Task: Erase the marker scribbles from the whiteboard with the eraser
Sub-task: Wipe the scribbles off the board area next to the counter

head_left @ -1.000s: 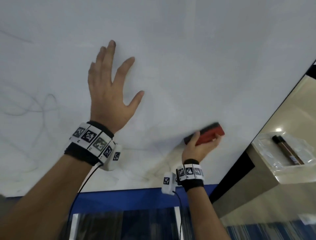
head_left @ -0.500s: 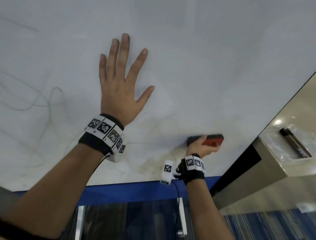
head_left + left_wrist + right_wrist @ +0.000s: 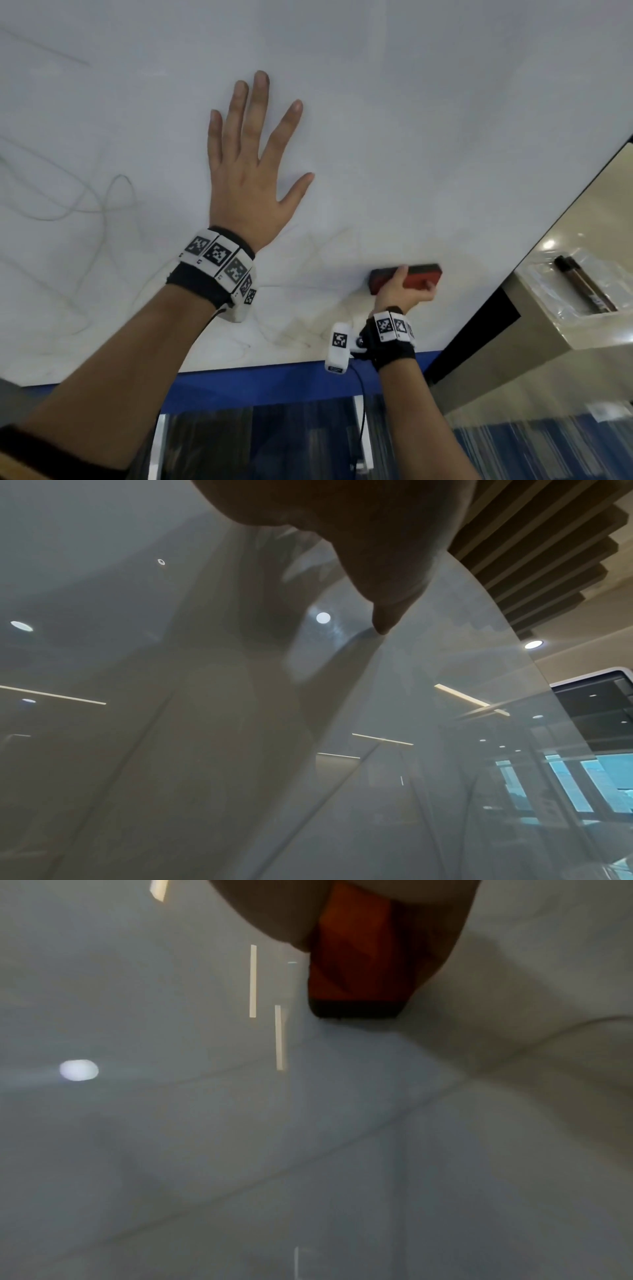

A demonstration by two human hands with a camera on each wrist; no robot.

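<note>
The whiteboard (image 3: 411, 120) fills most of the head view. Faint marker scribbles (image 3: 102, 202) remain at its left, and thin smeared lines (image 3: 301, 329) run near the lower edge. My left hand (image 3: 250, 164) lies flat on the board, fingers spread and straight. My right hand (image 3: 404, 291) grips a red eraser (image 3: 416, 279) with a dark felt face, held level against the board low on the right. In the right wrist view the eraser (image 3: 356, 961) meets the glossy board (image 3: 240, 1150). The left wrist view has my left hand's thumb (image 3: 387, 615) touching the board (image 3: 171, 723).
A blue frame strip (image 3: 260, 383) runs under the board. The board's dark right edge (image 3: 548, 233) slants down. To the right stands a beige ledge with a clear tray (image 3: 555, 291) holding dark markers (image 3: 585, 287). Striped blue carpet (image 3: 548, 445) lies below.
The eraser has turned from tilted to level and slid slightly down along the board. My left hand has shifted to the right on the board, fingers now pointing more upright.
</note>
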